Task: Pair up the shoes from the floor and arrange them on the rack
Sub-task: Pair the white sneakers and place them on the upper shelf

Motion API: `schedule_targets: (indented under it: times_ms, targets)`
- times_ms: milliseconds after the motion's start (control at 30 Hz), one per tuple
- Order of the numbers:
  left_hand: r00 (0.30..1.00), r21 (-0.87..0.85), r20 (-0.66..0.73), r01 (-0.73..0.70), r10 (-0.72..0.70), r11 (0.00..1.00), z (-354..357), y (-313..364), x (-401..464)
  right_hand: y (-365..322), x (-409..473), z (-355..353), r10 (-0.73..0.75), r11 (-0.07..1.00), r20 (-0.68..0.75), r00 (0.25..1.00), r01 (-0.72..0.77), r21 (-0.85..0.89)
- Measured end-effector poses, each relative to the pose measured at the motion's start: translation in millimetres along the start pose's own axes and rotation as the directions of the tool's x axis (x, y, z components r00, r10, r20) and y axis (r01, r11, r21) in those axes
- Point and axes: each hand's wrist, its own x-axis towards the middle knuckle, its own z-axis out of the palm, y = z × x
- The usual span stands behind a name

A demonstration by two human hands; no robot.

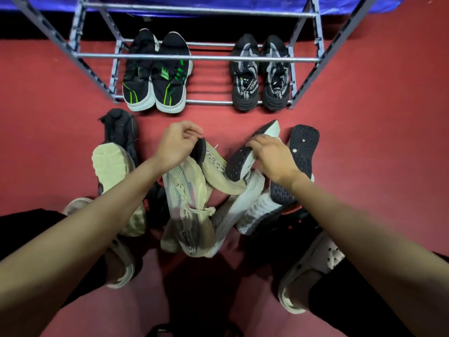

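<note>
A red carpet (376, 142) covers the whole floor. Along the carpet's far edge runs a black strip (36, 30), and above that strip hangs a shiny blue cloth (218, 2) that spans the top of the view. On the near part of the carpet stand the person's two feet in pale clogs with holes: one clog (121, 261) at the near left, the other clog (313, 271) at the near right. Black trouser legs (345, 295) rise from both clogs.
</note>
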Motion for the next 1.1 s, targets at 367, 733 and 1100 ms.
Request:
schedule_targets:
  times_ms: [367,733,1100]
  targets:
    - [0.961,-0.18,0.257,0.153,-0.104,0.972,-4,39,-38,-25,-46,-72,0.383,0.796,-0.357,0.852,-0.108,0.596]
    - [0.87,-0.157,0.469,0.25,-0.151,0.955,21,54,-81,-32,-42,-84,0.536,0.199,0.046,0.843,-0.179,0.963]
    - [0.948,-0.227,0.147,0.312,-0.284,0.923,11,18,-99,-36,-37,-53,0.401,0.554,0.125,0.907,-0.349,0.756]
